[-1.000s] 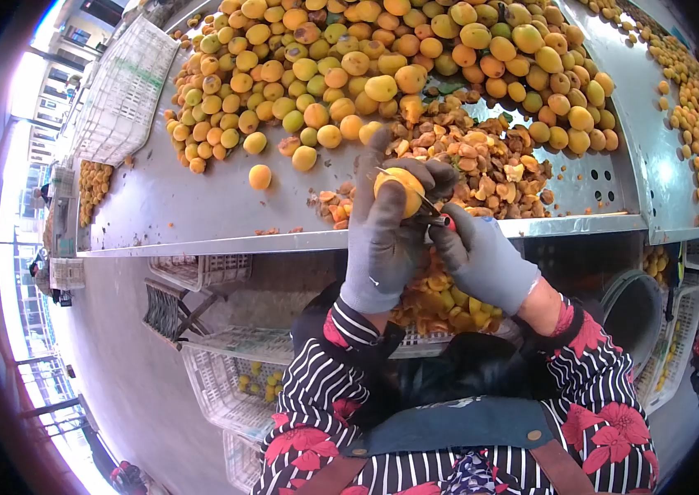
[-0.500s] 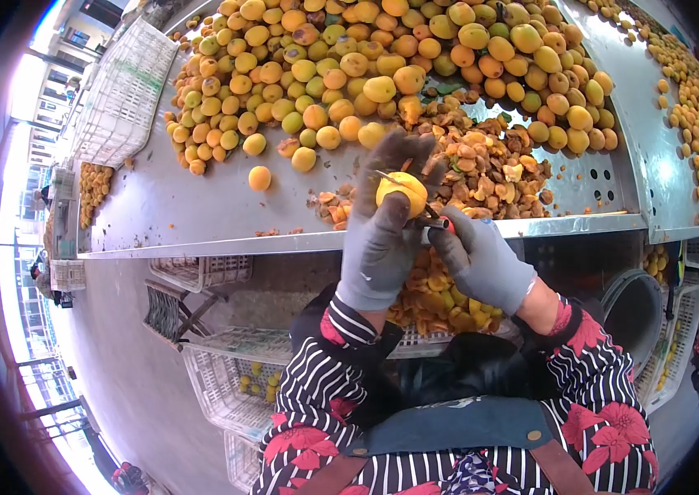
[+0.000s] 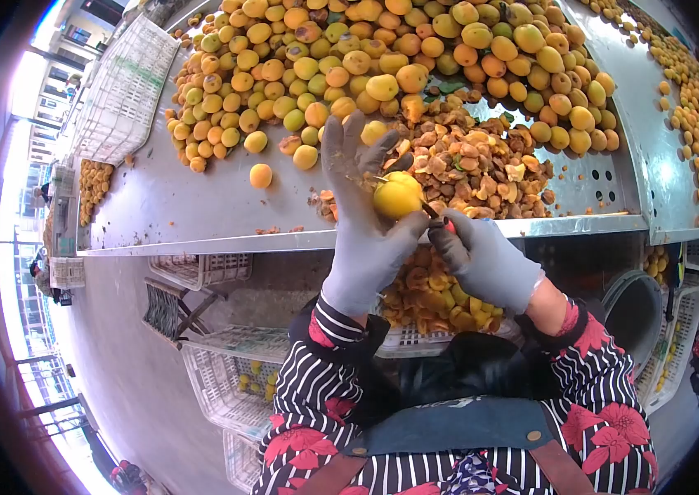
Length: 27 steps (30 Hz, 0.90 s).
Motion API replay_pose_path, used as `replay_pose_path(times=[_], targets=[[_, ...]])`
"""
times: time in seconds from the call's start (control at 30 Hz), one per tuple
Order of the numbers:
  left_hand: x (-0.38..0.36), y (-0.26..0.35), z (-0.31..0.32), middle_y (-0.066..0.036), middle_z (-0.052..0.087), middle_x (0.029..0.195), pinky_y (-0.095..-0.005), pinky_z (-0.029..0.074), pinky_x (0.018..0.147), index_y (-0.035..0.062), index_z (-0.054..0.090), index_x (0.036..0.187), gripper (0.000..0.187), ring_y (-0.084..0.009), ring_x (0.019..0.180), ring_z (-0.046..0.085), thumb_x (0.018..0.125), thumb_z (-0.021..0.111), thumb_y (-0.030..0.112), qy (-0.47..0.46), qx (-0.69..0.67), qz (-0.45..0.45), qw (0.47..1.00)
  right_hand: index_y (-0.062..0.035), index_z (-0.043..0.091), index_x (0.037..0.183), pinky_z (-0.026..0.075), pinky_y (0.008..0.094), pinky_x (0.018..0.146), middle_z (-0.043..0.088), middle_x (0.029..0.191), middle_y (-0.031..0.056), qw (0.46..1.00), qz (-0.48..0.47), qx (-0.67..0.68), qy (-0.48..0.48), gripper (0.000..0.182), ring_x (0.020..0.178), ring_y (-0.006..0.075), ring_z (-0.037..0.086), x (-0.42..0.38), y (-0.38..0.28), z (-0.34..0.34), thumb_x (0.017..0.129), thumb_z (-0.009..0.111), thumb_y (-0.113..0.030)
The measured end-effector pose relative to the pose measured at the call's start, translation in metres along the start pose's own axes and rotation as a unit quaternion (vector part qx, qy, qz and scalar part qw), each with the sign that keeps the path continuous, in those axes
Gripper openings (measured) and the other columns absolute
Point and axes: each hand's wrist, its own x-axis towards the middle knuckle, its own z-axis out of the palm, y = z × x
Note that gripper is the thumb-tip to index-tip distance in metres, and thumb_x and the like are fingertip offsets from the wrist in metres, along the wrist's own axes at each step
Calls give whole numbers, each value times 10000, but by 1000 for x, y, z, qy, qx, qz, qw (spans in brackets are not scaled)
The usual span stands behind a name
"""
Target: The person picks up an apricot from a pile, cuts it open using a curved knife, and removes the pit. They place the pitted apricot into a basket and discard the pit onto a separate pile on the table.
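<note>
A yellow apricot (image 3: 396, 195) sits against the palm of my left hand (image 3: 363, 231), between thumb and fingers. The index and middle fingers stretch up and apart, while the thumb stays below the fruit. My right hand (image 3: 486, 257) is closed round a small knife (image 3: 448, 224) with a red part on its handle. Its dark blade reaches the apricot's right side, and a thin tip seems to show at the left. Both hands wear grey gloves with dark, stained fingers. Just behind the fruit lies a heap of split apricot pieces (image 3: 481, 161).
Whole apricots (image 3: 283, 74) are piled on the metal table (image 3: 201, 198), whose raised front edge runs before me. Below it, a crate holds apricot pieces (image 3: 440, 301). A white crate (image 3: 234, 388), a folding stool (image 3: 172, 309) and a grey bucket (image 3: 634, 309) stand around.
My left hand's fingers have straightened and spread from round the apricot, and that hand has shifted slightly left. The fruit appears turned. The right hand keeps the knife in nearly the same place.
</note>
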Motion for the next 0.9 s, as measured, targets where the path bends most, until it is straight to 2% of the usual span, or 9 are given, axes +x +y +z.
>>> replay_pose_path(times=[0.1, 0.17, 0.2, 0.3, 0.47, 0.53, 0.63, 0.77, 0.9], targets=[[-1, -4, -2, -151, 250, 1574, -475, 360, 1157, 148, 132, 1581, 968, -341, 1416, 362, 806, 702, 45, 33, -128, -34, 991, -52, 488, 1007, 461, 535, 596, 619, 737, 237, 999, 11, 39, -20, 217, 749, 481, 620, -2, -2, -3, 1018, 507, -267], [-1, -13, -5, -152, 298, 1539, -447, 350, 1160, 103, 130, 1573, 972, -321, 1389, 393, 863, 770, 280, 20, -159, -63, 985, -53, 506, 1007, 465, 516, 599, 627, 744, 224, 995, 9, 96, -5, 203, 762, 469, 626, -4, -1, 2, 1008, 536, -253], [-1, -14, -9, -148, 318, 1530, -387, 365, 1130, 52, 150, 1565, 1016, -266, 1363, 414, 868, 721, 521, -18, -72, -69, 995, -53, 506, 1007, 465, 516, 599, 627, 744, 224, 995, 8, 95, -5, 203, 762, 469, 626, -3, -2, 1, 1008, 536, -253], [-4, -7, -16, -166, 400, 1460, -353, 365, 1095, 24, 188, 1545, 984, -237, 1322, 421, 881, 712, 527, -58, 7, -139, 989, -57, 517, 1015, 466, 511, 599, 633, 754, 215, 998, -25, 47, 41, 187, 764, 460, 629, -2, -2, -2, 1007, 545, -243], [-6, -7, -2, -150, 497, 1366, -326, 433, 992, 12, 154, 1566, 958, -189, 1137, 530, 937, 601, 579, 2, 86, -55, 995, -56, 519, 1026, 466, 500, 605, 631, 756, 212, 999, 9, 9, 33, 212, 764, 454, 628, -3, -3, 0, 1024, 523, -268], [-5, -12, -9, -204, 477, 1338, -334, 489, 891, -9, 104, 1560, 912, -224, 994, 570, 952, 665, 375, -5, 221, 29, 975, -54, 516, 1030, 460, 495, 603, 624, 747, 213, 999, 17, 50, 15, 228, 757, 457, 623, -3, -5, -2, 1027, 517, -281], [-4, -6, -11, -193, 529, 1226, -340, 504, 850, -16, 84, 1558, 898, -231, 939, 585, 951, 673, 285, -14, 304, 59, 951, -47, 514, 1016, 450, 484, 600, 610, 730, 214, 995, 25, 95, 1, 262, 740, 461, 613, -3, -3, -4, 1032, 505, -308], [-4, -7, -7, -159, 549, 1142, -333, 509, 828, -14, 96, 1556, 881, -215, 913, 594, 952, 674, 263, -5, 319, 77, 945, -32, 522, 957, 446, 476, 602, 597, 715, 214, 993, 50, 105, -18, 316, 732, 468, 607, -1, -3, -10, 1031, 504, -338], [-2, -14, -1, -129, 554, 1104, -322, 509, 854, -9, 167, 1522, 803, -190, 950, 594, 941, 680, 199, 49, 144, -10, 988, -28, 537, 947, 455, 450, 598, 588, 708, 213, 998, 35, 58, 13, 329, 700, 449, 593, -1, 6, -17, 1013, 547, -350]])
